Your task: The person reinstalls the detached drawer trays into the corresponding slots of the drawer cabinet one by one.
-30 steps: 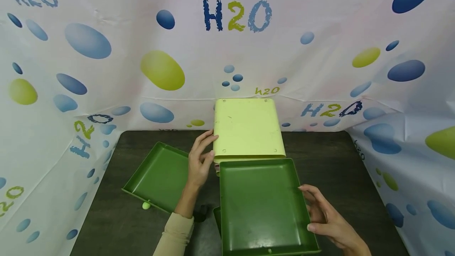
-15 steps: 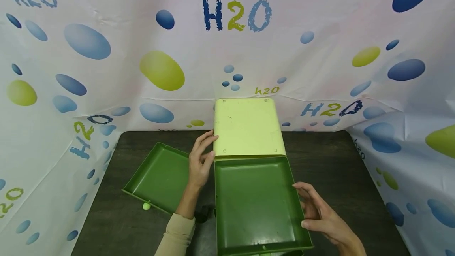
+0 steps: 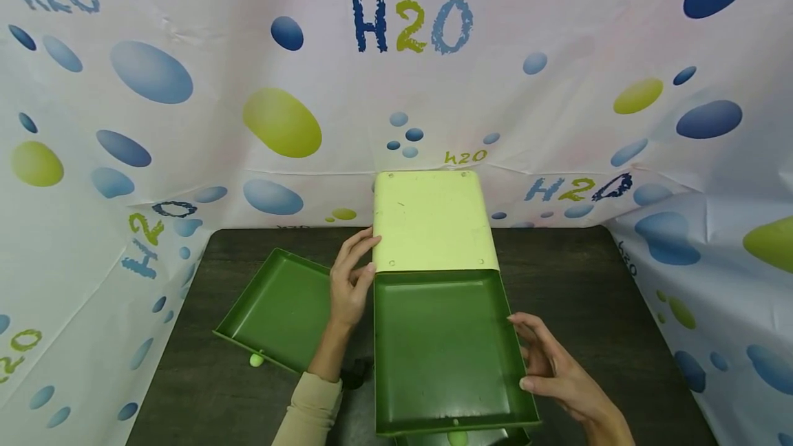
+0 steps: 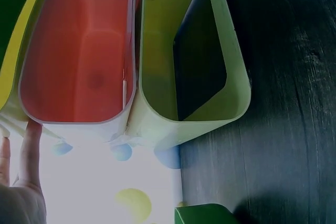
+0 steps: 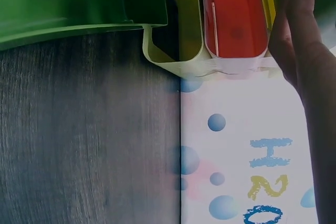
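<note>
My right hand grips the right side of a dark green drawer with a light green knob. The drawer's far end meets the front of a pale yellow-green drawer cabinet, level with its top compartment. Straight fingers of my left hand rest against the cabinet's left side near the front. In the left wrist view, a red compartment and a yellow-green bottom compartment face forward without drawers, and one fingertip touches the red one's edge. How far the right fingers reach under the drawer is hidden.
A second green drawer lies on the dark table, left of the cabinet. Another green drawer lies below the held one, in front of the bottom compartment. A patterned sheet hangs behind and at both sides.
The right hand has moved the held drawer left and away from me, bringing its far end up to the cabinet front. More of the lower drawer shows. The left hand has stayed put.
</note>
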The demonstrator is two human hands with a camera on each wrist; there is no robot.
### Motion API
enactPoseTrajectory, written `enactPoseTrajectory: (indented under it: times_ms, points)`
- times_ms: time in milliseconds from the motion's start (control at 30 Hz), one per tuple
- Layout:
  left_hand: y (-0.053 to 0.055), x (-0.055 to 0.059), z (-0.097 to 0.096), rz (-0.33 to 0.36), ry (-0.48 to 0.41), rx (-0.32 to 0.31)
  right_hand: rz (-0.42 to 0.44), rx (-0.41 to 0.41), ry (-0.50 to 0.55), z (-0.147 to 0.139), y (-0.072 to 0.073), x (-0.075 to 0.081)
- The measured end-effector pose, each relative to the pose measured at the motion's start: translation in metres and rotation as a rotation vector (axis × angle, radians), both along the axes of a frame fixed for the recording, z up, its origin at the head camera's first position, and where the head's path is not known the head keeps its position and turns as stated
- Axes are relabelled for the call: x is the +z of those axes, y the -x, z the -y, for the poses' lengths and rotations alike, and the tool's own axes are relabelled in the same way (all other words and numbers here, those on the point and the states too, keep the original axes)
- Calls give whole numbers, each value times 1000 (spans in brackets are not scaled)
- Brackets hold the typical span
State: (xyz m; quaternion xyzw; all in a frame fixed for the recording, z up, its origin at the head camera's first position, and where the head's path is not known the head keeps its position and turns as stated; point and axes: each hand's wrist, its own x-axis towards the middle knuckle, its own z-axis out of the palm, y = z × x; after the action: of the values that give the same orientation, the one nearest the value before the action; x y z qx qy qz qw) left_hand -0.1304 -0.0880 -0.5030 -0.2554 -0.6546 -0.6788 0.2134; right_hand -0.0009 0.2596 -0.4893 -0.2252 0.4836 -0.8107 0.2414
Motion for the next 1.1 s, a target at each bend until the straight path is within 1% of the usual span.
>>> enactPoseTrajectory:
  times_ms: [167,333,500,700,900,1100]
  points:
    - [0,-1,-1,-3,2,4,7,-23,-32,1,1,-1]
    - [-1,-1,-2,-1,4,7,-24,-37,-35,3,2,-1]
    - [-1,-1,-2,-4,7,7,-49,-70,-72,5,3,-1]
    - [0,-1,-2,-8,12,15,-46,-81,-57,6,4,0]
    - [-1,0,-2,-2,10,18,-47,-115,-119,7,6,-1]
    - [-2,-1,-2,-6,6,14,-71,-139,-165,6,8,0]
